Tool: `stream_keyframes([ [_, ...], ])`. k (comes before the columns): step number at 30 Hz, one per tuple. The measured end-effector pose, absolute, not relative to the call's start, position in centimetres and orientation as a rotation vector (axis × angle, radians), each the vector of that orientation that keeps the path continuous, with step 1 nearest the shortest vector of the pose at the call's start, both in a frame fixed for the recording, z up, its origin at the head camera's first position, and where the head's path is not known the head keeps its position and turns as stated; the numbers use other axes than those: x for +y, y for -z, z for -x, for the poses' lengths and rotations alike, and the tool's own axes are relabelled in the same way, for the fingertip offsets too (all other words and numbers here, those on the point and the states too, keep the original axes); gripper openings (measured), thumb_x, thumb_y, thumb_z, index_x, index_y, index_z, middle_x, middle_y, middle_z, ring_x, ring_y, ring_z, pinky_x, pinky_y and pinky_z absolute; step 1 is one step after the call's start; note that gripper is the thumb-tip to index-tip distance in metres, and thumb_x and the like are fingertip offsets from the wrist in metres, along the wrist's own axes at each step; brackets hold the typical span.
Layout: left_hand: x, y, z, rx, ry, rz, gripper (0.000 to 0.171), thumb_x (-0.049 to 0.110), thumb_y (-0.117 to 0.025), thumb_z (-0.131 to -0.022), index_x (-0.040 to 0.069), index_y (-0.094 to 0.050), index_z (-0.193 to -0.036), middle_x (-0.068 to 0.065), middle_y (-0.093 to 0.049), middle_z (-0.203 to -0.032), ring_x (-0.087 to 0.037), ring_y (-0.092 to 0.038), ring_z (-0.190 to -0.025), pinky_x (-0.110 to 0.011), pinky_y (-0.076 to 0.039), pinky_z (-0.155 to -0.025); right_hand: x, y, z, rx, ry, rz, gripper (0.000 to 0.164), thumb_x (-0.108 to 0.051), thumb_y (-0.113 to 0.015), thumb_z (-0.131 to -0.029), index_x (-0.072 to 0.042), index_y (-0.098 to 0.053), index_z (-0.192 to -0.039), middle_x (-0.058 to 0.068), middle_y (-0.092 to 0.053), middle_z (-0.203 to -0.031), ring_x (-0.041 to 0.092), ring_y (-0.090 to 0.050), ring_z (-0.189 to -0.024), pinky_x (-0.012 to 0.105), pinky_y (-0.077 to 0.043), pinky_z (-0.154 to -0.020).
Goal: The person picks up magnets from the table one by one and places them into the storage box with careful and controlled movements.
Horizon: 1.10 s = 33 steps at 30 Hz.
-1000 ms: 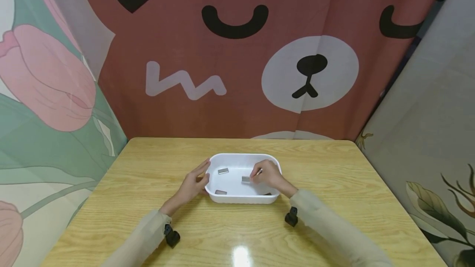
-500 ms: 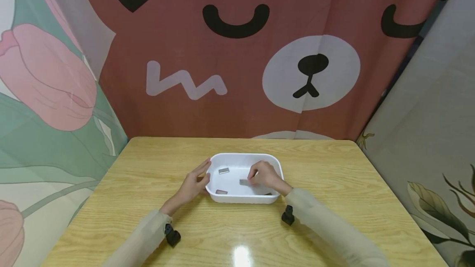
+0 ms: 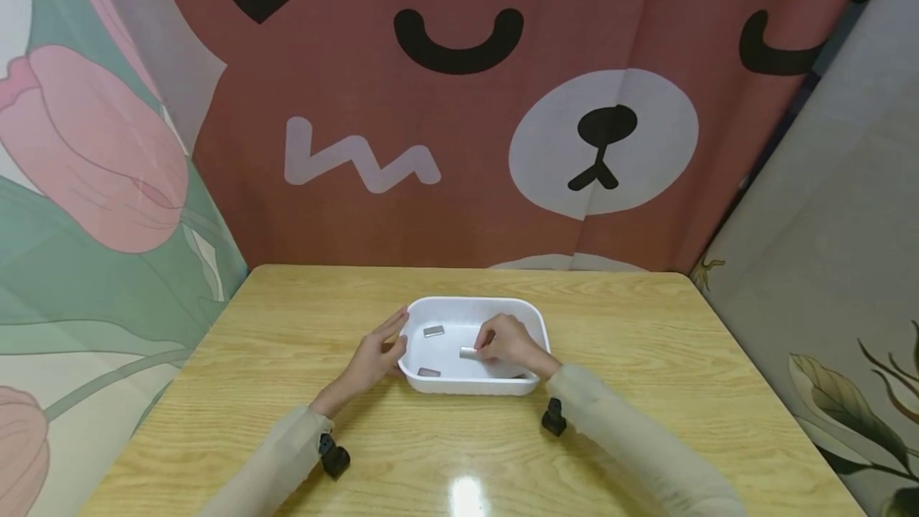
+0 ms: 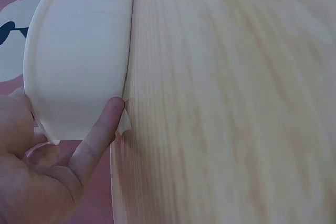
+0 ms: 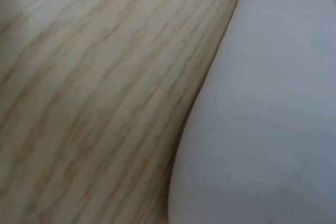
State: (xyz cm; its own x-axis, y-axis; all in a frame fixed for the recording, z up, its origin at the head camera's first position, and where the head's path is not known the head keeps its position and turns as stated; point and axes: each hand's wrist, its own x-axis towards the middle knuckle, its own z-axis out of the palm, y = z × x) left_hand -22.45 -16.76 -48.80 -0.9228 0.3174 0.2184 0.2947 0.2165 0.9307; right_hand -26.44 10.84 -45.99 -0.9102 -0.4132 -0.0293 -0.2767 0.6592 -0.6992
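Observation:
A white plastic tray (image 3: 445,385) with rounded corners stands on the table. My left hand (image 3: 372,356) touches its left end with its fingers extended. In the left wrist view one straight finger of the left hand (image 4: 44,174) presses low on the outer wall of the tray (image 4: 79,51), and the others lie by the rim. Inside the tray my right hand (image 3: 508,341) reaches down and pinches a small silver-grey rectangular piece (image 3: 467,353) just above the tray floor. Its fingertips cover the piece's right end. The right wrist view leaves this hand out.
Two similar grey pieces lie in the tray, one at the back left (image 3: 434,332) and one at the front left (image 3: 428,372). The wooden table (image 3: 402,453) extends around it. Patterned curtains (image 3: 459,222) hang behind and at both sides.
My right hand has shifted slightly left and toward me within the tray, and the grey piece at its fingertips has moved with it. The left hand stays at the tray's left end.

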Motion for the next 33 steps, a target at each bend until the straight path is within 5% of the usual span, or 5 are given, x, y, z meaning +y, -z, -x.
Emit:
stream_keyframes([
  [7,-16.5,46.3,21.1,2.422,-1.846,-0.602,0.051,-0.004,-0.049,-0.101,-0.014,-0.029,-0.147,-0.027,-0.016,-0.159,-0.059,-0.055,-0.109,-0.048,-0.064,-0.065,10.7,46.0,26.4,2.716,1.059,0.576,0.006,-0.002,-0.081,-0.080,-0.004,-0.076,-0.077,-0.005,-0.068,-0.070,0.008,-0.059,-0.060,0.020,-0.051,-0.053],
  [33,-17.1,48.8,22.6,2.427,-1.852,-0.615,0.052,-0.004,-0.051,-0.101,-0.007,-0.033,-0.149,-0.022,-0.017,-0.161,-0.052,-0.060,-0.107,-0.034,-0.065,-0.062,10.9,46.5,26.3,2.832,1.047,0.647,0.010,-0.002,-0.081,-0.077,-0.007,-0.074,-0.071,-0.006,-0.066,-0.068,0.008,-0.053,-0.062,0.021,-0.046,-0.054],
])
